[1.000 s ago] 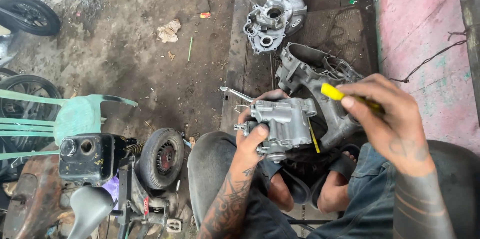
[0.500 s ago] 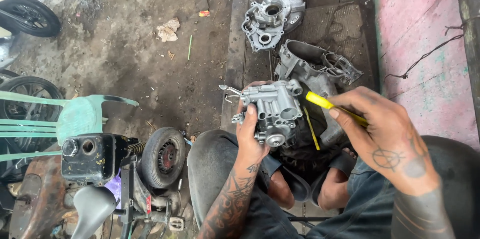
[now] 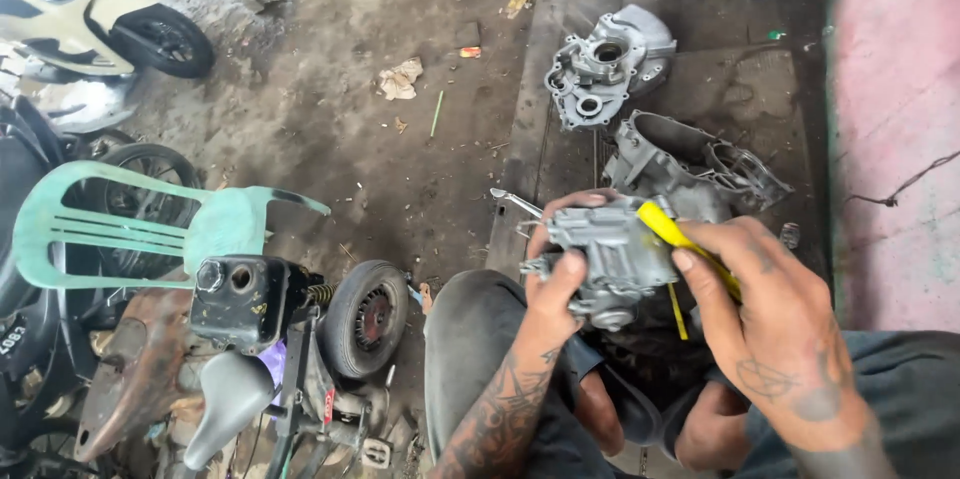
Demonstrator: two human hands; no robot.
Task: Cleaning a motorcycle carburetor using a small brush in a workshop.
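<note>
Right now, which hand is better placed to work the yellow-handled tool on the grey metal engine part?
Right. The right hand already grips the yellow-handled tool against the grey metal engine part, while the left hand is wrapped around that part, holding it above the lap.

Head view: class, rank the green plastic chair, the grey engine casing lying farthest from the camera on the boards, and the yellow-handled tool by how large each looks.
1. Green plastic chair, clearly largest.
2. Grey engine casing.
3. Yellow-handled tool, smallest, though the right hand hides part of it.
The tool is nearer the camera, so true sizes may differ more.
</note>
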